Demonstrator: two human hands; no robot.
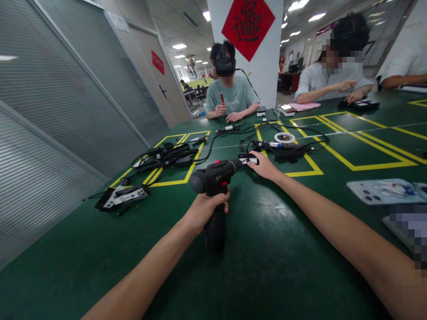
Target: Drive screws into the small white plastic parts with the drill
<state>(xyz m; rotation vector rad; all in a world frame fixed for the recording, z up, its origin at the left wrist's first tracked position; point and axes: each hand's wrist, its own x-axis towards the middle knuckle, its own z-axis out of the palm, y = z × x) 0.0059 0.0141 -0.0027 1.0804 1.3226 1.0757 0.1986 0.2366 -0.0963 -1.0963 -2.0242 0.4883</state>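
Note:
My left hand [204, 209] is wrapped round the grip of a black cordless drill [215, 178], which I hold above the green table [260, 266] with its nose pointing away to the right. My right hand [262, 164] reaches to the drill's front end, fingers closed on a small white and black piece [248, 160] at the chuck. What exactly that piece is, I cannot make out.
Tangled black cables and tools [167, 155] lie left of centre inside yellow floor-tape boxes. More tools and a white tape ring [284, 138] lie beyond my right hand. A phone [383, 191] lies at right. Two people sit across the table.

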